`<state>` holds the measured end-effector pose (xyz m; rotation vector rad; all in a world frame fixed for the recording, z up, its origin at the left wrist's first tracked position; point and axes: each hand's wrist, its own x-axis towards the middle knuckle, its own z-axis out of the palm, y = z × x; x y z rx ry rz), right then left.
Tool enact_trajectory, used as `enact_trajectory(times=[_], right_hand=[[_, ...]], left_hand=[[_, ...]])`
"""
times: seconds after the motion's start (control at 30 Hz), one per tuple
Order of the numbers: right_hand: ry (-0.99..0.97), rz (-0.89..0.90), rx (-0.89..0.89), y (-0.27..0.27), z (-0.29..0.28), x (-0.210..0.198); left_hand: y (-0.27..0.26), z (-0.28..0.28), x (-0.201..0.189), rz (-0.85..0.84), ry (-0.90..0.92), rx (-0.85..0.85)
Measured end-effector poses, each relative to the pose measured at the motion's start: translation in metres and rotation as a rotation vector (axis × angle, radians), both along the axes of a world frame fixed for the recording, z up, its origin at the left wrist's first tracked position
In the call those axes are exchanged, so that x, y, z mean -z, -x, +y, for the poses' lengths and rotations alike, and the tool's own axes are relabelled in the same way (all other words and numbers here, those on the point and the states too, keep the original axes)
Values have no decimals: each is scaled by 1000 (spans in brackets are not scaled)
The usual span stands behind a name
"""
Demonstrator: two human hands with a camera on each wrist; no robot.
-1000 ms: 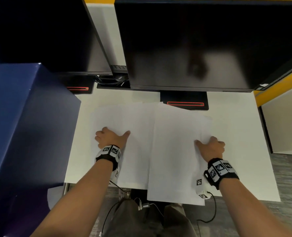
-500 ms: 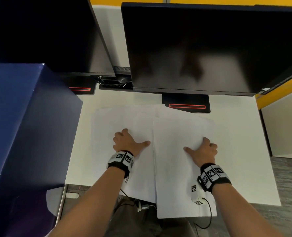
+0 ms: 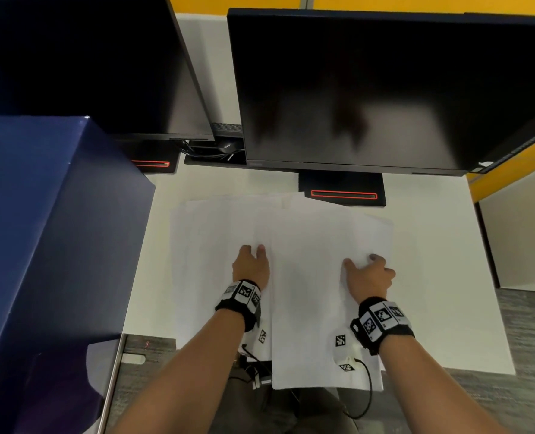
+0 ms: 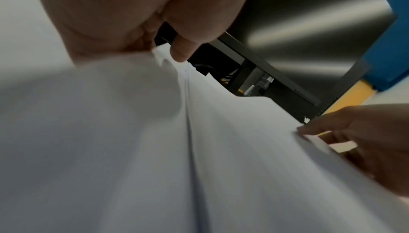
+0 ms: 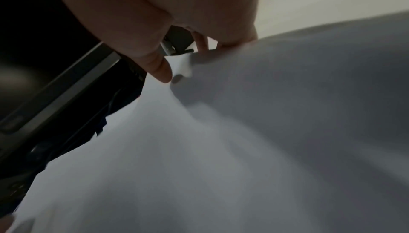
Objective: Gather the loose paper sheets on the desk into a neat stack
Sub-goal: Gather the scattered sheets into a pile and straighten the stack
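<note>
Several white paper sheets lie overlapped on the white desk [image 3: 432, 245]. A left group [image 3: 209, 239] sits partly under a right group [image 3: 310, 308] that hangs over the front edge. My left hand [image 3: 252, 261] rests at the seam between the groups. In the left wrist view my left hand [image 4: 168, 51] pinches a raised paper edge [image 4: 159, 55] between thumb and fingers. My right hand [image 3: 366, 270] sits on the right group with curled fingers. In the right wrist view my right hand [image 5: 188, 58] pinches a bulge of paper [image 5: 243, 131].
Two dark monitors [image 3: 353, 89] [image 3: 72, 57] stand at the back, and a black stand base [image 3: 342, 189] touches the sheets' far edge. A tall dark blue box [image 3: 40, 230] walls off the left side. Bare desk shows to the right of the sheets.
Both hands have slid inward toward each other, the left one further. The sheets have come closer together, and the fingers have curled from flat to pinching.
</note>
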<state>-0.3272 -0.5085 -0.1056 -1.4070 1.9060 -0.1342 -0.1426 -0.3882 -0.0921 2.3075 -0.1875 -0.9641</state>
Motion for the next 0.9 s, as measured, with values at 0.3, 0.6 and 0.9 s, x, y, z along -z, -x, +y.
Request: enact_trajectory(times=[0.3, 0.6, 0.9], right_hand=[[-81, 160, -239, 19, 19, 0], [-44, 165, -375, 56, 9, -3], [-153, 243, -379, 40, 22, -2]], left_hand=[[36, 5, 6, 20, 42, 210], [-15, 41, 13, -118, -302, 485], [-30, 67, 3, -160, -221, 415]])
